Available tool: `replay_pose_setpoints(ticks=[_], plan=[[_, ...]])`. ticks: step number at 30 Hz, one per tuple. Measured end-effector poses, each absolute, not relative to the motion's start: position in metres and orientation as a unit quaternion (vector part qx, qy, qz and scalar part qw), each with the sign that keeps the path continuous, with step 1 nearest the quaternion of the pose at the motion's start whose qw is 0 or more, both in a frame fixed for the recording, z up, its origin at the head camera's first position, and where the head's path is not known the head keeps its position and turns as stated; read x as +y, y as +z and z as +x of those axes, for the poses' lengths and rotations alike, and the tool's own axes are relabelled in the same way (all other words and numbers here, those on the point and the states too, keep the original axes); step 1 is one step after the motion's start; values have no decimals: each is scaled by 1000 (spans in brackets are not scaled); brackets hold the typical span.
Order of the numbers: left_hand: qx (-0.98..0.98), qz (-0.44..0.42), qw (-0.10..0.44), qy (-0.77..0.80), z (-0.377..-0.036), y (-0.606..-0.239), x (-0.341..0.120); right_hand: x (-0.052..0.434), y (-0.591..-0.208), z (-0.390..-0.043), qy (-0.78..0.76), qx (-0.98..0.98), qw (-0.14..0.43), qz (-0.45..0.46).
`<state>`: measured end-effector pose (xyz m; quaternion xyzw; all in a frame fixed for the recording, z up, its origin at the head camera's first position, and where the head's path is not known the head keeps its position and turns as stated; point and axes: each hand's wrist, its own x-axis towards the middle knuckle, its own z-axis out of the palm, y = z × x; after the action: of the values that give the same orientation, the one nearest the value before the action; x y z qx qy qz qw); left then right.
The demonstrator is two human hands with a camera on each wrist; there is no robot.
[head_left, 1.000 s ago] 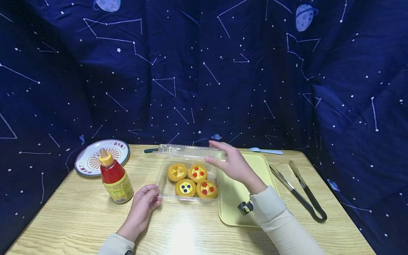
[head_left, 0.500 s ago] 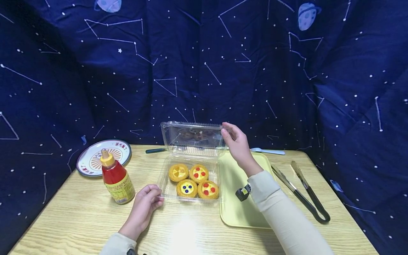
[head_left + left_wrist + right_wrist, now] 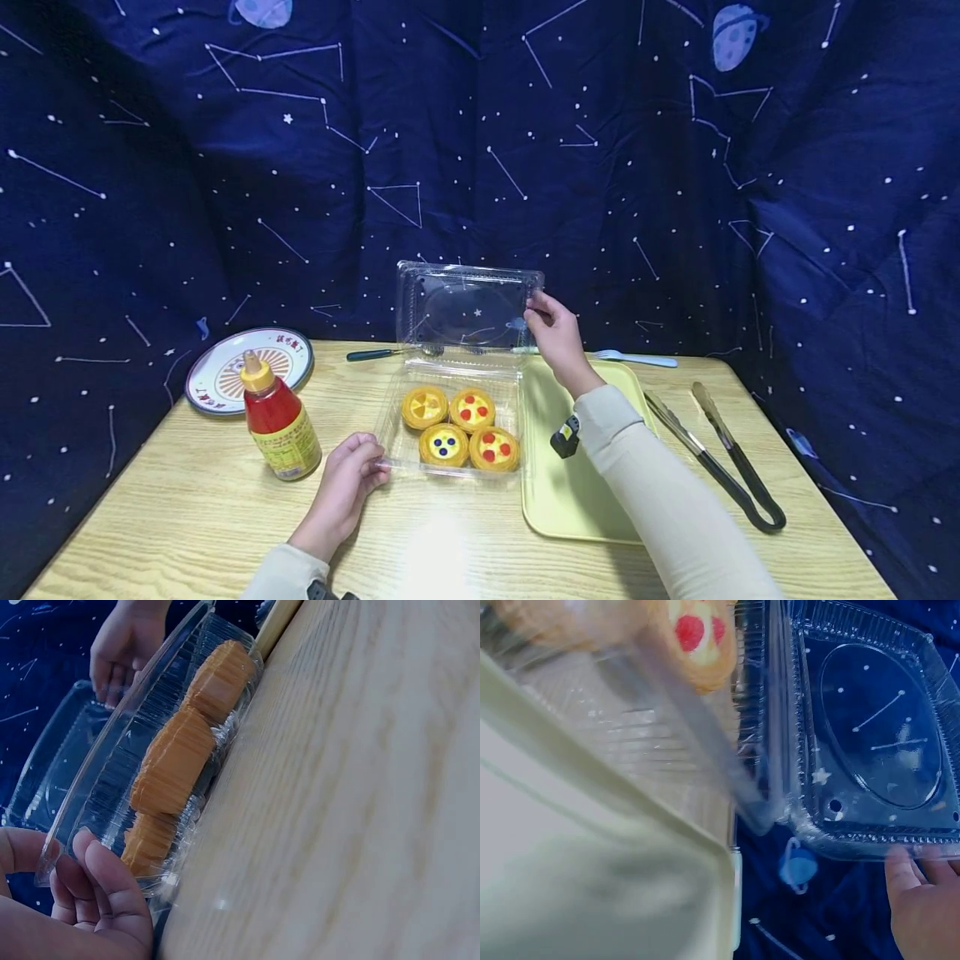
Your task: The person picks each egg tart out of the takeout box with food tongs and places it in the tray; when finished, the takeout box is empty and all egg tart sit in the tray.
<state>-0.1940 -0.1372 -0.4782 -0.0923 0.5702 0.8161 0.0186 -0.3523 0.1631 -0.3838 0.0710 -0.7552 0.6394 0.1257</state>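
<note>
Clear plastic clamshell box [image 3: 450, 417], centre of the wooden table [image 3: 187, 517]: base flat on the table, hinged lid [image 3: 468, 307] swung up to stand nearly upright at the far edge.

Contents: four yellow tarts [image 3: 459, 427] in a two-by-two block (two with red dots, one with blue dots, one plain yellow).

Right hand [image 3: 553, 335]: grip closed on the lid's right edge, fingertips [image 3: 904, 870] pinching the rim, holding the lid raised.

Left hand [image 3: 343, 492]: grip curled round the box's near left corner, fingers [image 3: 105, 877] over the rim, the hand resting on the table.

Pale green tray [image 3: 558, 492]: just right of the box, lying under the right forearm.

Black tongs [image 3: 720, 458]: on the table to the right of the tray.

Red sauce bottle [image 3: 277, 417] with yellow cap: upright, left of the box, near the left hand.

Patterned plate [image 3: 225, 371]: behind the bottle, at the far left of the table.

Light blue fork [image 3: 637, 358] and dark-handled utensil [image 3: 371, 354]: along the far edge, either side of the lid.

Dark blue starry cloth [image 3: 225, 167]: backdrop.
</note>
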Motion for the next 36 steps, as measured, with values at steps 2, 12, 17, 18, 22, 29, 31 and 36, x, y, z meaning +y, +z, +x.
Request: replay_pose_setpoints(ticks=[2,12,17,18,22,29,31,36], plan=[[570,-88,20,817,-193,-479,-137,164,-388,-353,648,-750,115,66],[566,-77,23,820,-191,-482,-135,175,-414,-358,666,-743,33,54],[566,-73,20,821,-191,-485,-134,180,-419,-356,665,-745,9,46],[568,-71,20,820,-191,-485,-134,180,-419,-355,662,-748,6,47],[573,-62,19,817,-190,-485,-134,185,-413,-350,631,-774,17,54],[570,-62,13,819,-192,-485,-137,194,-391,-328,573,-813,46,98],[570,-63,12,819,-192,-485,-138,196,-383,-320,575,-810,45,110],[569,-63,13,820,-191,-484,-138,202,-361,-292,569,-811,43,127]])
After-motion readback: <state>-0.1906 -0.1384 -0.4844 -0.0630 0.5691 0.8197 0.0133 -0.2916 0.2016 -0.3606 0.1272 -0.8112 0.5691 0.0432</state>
